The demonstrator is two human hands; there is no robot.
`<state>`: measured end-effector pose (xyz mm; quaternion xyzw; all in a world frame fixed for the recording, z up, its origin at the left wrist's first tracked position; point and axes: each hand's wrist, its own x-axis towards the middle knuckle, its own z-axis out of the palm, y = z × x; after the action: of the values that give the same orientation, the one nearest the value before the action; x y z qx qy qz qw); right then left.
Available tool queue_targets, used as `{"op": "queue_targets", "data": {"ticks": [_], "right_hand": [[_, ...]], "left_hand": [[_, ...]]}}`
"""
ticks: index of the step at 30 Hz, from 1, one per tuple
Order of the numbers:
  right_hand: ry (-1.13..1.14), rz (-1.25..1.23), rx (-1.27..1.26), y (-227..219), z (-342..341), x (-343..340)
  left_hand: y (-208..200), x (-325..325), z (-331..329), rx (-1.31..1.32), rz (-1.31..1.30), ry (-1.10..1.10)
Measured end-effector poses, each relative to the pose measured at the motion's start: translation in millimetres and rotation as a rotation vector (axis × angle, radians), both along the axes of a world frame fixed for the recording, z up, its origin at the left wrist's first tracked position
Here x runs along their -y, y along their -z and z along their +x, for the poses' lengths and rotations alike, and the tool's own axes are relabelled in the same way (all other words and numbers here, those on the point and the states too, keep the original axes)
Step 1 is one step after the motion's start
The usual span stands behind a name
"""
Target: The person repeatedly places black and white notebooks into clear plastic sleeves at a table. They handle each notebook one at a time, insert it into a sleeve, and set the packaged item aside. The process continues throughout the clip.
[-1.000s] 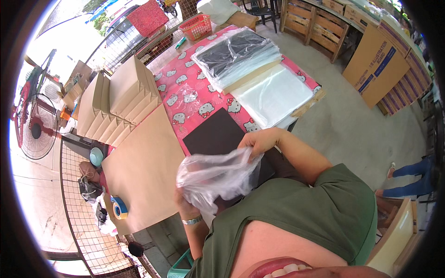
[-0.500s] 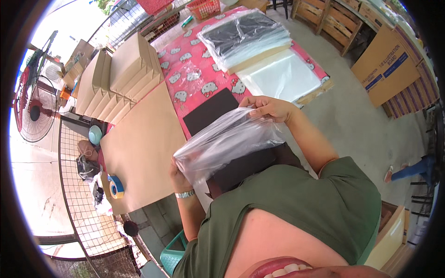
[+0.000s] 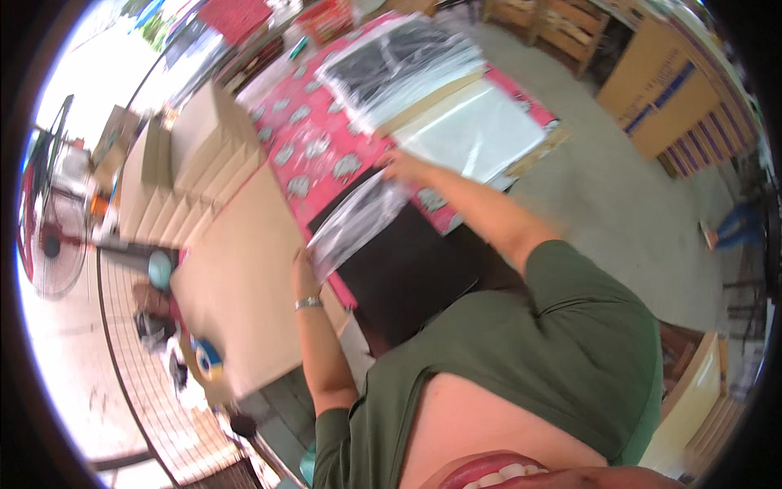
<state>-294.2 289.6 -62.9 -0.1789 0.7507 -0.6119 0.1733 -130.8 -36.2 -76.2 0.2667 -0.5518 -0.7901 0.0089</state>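
Between my two hands a clear plastic bag (image 3: 358,226) is stretched, crumpled, over a black sheet of board (image 3: 411,273). That board lies close in front of my body, its near part uncovered. My left hand (image 3: 304,270) is closed on the bag's left edge, partly blurred. My right hand (image 3: 401,169) pinches the bag's far right corner. Another dark sheet (image 3: 332,213) shows beyond the bag on the pink patterned table cover (image 3: 285,175). Whether the black board is inside the bag I cannot tell.
Stacked clear plastic sleeves (image 3: 464,134) and a pile of wrapped black sheets (image 3: 399,61) lie at the far right of the table. Brown folded cardboard stacks (image 3: 191,163) and a large brown board (image 3: 236,285) with a tape roll (image 3: 207,359) are on the left.
Both hands have moved away from my body with the plastic bag, toward the table. More of the black board in front of me is now uncovered. The view has shifted and blurred.
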Motion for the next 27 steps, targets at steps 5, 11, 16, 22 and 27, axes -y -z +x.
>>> {"op": "queue_targets", "data": {"ticks": [5,11,16,22,27], "right_hand": [[0.150,0.427,-0.251,37,-44,58],[0.080,0.713,-0.293,27,-35,70],[0.159,0.657,-0.185,6,-17,69],[0.119,0.538,-0.440,-41,-22,66],[0.108,0.503,-0.667,-116,-38,35]], "left_hand": [[9,8,-55,0.128,-0.779,-0.074],[29,19,-78,0.246,-0.995,0.138],[22,28,-63,0.213,-0.818,0.173],[-23,17,-56,0.235,-0.773,0.041],[-78,22,-61,-0.137,-0.584,0.007]]}}
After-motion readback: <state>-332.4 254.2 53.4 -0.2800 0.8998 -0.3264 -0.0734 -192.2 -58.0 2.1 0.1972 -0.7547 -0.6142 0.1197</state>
